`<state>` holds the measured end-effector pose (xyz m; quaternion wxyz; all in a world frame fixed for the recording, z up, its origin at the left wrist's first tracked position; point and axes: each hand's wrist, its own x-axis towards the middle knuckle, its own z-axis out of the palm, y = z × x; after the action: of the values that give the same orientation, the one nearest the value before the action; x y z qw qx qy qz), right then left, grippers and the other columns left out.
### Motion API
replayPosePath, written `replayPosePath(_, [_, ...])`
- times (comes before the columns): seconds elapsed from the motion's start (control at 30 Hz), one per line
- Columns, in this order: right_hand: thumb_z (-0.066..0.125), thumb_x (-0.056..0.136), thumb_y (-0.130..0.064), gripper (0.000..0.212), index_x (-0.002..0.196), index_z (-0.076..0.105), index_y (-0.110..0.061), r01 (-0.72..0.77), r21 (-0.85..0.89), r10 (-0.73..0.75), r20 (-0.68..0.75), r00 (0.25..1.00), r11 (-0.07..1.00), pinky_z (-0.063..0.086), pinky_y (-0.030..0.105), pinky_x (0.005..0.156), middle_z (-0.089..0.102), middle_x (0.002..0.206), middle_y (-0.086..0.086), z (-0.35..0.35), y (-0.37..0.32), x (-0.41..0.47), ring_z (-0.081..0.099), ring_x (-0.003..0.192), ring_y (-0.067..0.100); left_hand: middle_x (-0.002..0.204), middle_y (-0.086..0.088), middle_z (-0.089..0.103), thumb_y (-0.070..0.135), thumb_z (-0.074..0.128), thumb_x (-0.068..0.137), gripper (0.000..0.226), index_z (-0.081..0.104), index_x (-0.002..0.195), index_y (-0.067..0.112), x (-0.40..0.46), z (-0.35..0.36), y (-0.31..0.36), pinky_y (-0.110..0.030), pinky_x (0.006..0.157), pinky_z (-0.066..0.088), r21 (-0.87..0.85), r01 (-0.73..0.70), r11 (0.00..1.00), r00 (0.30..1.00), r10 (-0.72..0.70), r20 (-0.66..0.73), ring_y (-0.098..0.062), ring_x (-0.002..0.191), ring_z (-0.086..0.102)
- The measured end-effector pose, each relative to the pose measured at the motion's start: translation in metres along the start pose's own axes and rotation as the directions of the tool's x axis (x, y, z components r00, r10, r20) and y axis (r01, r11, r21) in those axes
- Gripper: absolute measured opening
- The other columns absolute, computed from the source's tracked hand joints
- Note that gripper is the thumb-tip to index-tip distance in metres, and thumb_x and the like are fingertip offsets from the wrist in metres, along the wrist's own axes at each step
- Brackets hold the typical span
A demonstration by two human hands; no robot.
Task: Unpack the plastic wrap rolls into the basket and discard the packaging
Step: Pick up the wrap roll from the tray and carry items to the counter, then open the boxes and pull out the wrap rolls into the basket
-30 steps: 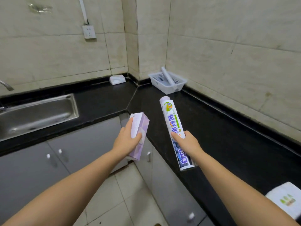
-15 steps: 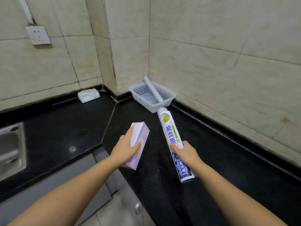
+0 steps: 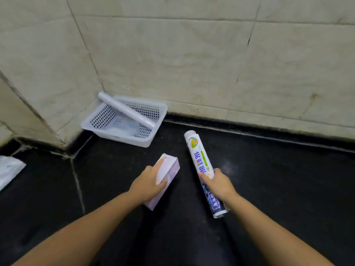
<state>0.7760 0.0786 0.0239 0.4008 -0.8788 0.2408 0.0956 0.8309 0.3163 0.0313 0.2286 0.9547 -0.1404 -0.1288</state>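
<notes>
**Inspector A:** Status, from the left?

**Inspector B:** Far to the left of the left hand (image 3: pixel 148 186), a white wrapper-like item (image 3: pixel 8 169) lies on the black countertop (image 3: pixel 288 189); I cannot tell what it is. The left hand itself is clamped around a pale purple carton (image 3: pixel 165 179), thumb on its near face. Whether a roll is inside cannot be seen.

**Inspector A:** The basket?

**Inspector B:** The white perforated basket (image 3: pixel 99 129) sits beyond the left hand, in the wall corner. One plain white roll (image 3: pixel 125 111) already lies in it, slanted, its far end propped over the rim. I count that one as unpacked.

**Inspector A:** And to the right?

**Inspector B:** The right hand (image 3: pixel 219 184) is closed around the middle of a printed plastic wrap roll (image 3: pixel 199 162), its far end aimed towards the basket but well short of it, its near end trailing behind the wrist.

**Inspector A:** Assessment?

**Inspector B:** Partly complete, in my judgement. Outstanding: place the held roll in the basket and discard the carton. No bin is in view.
</notes>
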Motion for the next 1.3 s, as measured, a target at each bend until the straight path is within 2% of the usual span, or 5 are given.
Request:
replayPosePath(0.5, [0.05, 0.084, -0.058, 0.058, 0.12, 0.043, -0.013, -0.174, -0.369, 0.09, -0.235, 0.968, 0.913, 0.047, 0.044, 0.084, 0.051, 0.119, 0.01, 0.057, -0.012, -0.021, 0.049, 0.111, 0.03, 0.119, -0.002, 0.044, 0.047, 0.044, 0.087, 0.073, 0.006, 0.147, 0.034, 0.021, 0.01, -0.049, -0.029, 0.07, 0.047, 0.237, -0.299, 0.924, 0.954, 0.292, 0.066, -0.019, 0.099, 0.049])
replayPosePath(0.67, [0.048, 0.083, -0.062, 0.078, 0.143, 0.023, -0.018, -0.148, -0.288, 0.112, -0.138, 0.984, 0.946, 0.042, 0.047, 0.097, 0.041, 0.139, 0.014, 0.032, -0.023, -0.017, 0.041, 0.127, 0.033, 0.12, -0.003, 0.044, 0.044, 0.048, 0.089, 0.069, 0.012, 0.147, 0.035, 0.021, -0.013, -0.041, -0.035, 0.078, 0.048, 0.038, -0.309, 0.95, 0.948, 0.304, 0.1, -0.022, 0.103, 0.05])
replayPosePath(0.8, [0.048, 0.087, -0.055, 0.074, 0.147, 0.017, -0.024, 0.073, -0.148, -0.097, -0.165, 0.982, 0.986, 0.038, 0.042, 0.104, 0.033, 0.147, 0.011, 0.005, -0.055, -0.021, 0.036, 0.133, 0.027, 0.124, 0.0, 0.044, 0.043, 0.05, 0.088, 0.071, 0.013, 0.147, 0.033, 0.012, -0.037, -0.026, -0.031, 0.081, 0.047, 0.001, -0.438, 0.899, 0.899, 0.438, 0.02, -0.018, 0.106, 0.05])
replayPosePath(1.0, [0.055, 0.083, -0.054, 0.069, 0.142, 0.023, -0.038, 0.272, 0.261, -0.285, 0.012, 0.959, 0.926, 0.05, 0.012, 0.062, 0.05, 0.122, -0.011, -0.009, -0.107, -0.046, 0.058, 0.096, 0.001, 0.125, -0.004, 0.053, 0.04, 0.059, 0.082, 0.082, 0.015, 0.147, 0.016, -0.002, -0.065, 0.002, -0.033, 0.094, 0.044, 0.087, -0.627, 0.774, 0.766, 0.633, -0.108, -0.018, 0.111, 0.053])
replayPosePath(1.3, [0.057, 0.087, -0.042, 0.052, 0.134, 0.039, -0.031, 0.311, 0.432, -0.299, -0.097, 0.949, 0.847, 0.057, 0.035, 0.084, 0.056, 0.122, -0.006, -0.024, -0.122, -0.069, 0.062, 0.104, 0.012, 0.124, 0.012, 0.053, 0.048, 0.063, 0.076, 0.063, 0.039, 0.131, 0.029, 0.005, -0.078, 0.062, -0.028, 0.105, 0.028, 0.01, -0.582, 0.813, 0.786, 0.566, -0.249, -0.008, 0.115, 0.046])
